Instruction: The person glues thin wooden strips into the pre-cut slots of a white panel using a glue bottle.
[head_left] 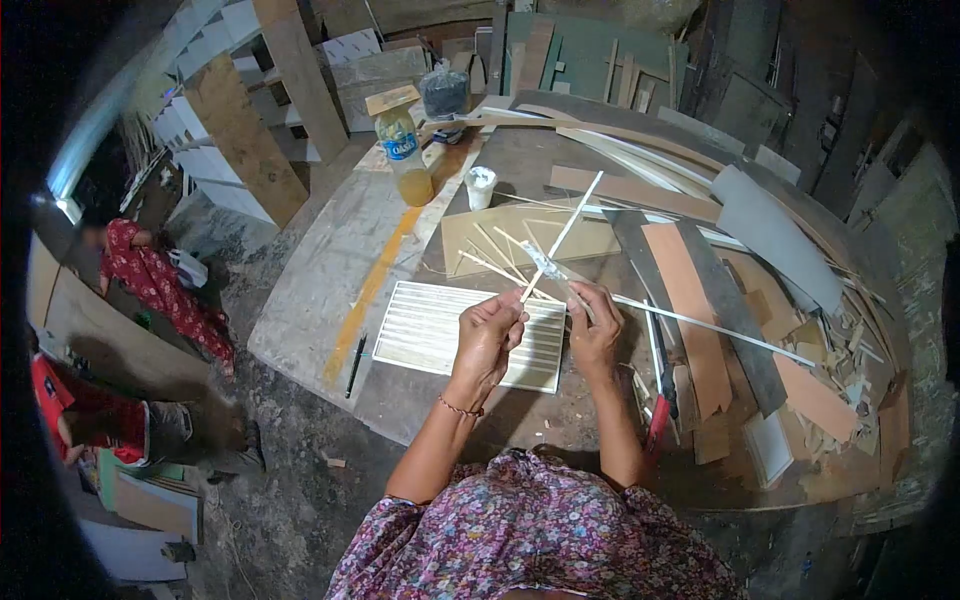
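Note:
My left hand (pixel 490 335) is closed in a pinch on the lower end of a thin pale strip (pixel 580 208), which slants up and away to the right. My right hand (pixel 597 325) pinches a small stick smeared with white paste (pixel 543 262); its pasty end touches or crosses the strip. Beneath my left hand lies a white slatted panel (pixel 410 335). Several loose thin sticks (pixel 490 250) rest on a tan board (pixel 590 240) beyond my hands. A white cup (pixel 480 188) with white stuff at its rim stands behind them.
At the table's far side stand a bottle of yellowish liquid (pixel 405 160) and a dark-filled bag (pixel 445 92). A pen (pixel 356 366) lies left, a red-handled tool (pixel 658 425) right. Boards (pixel 685 310) and scraps (pixel 845 365) cover the right side. Two people (pixel 165 275) (pixel 100 410) are at left.

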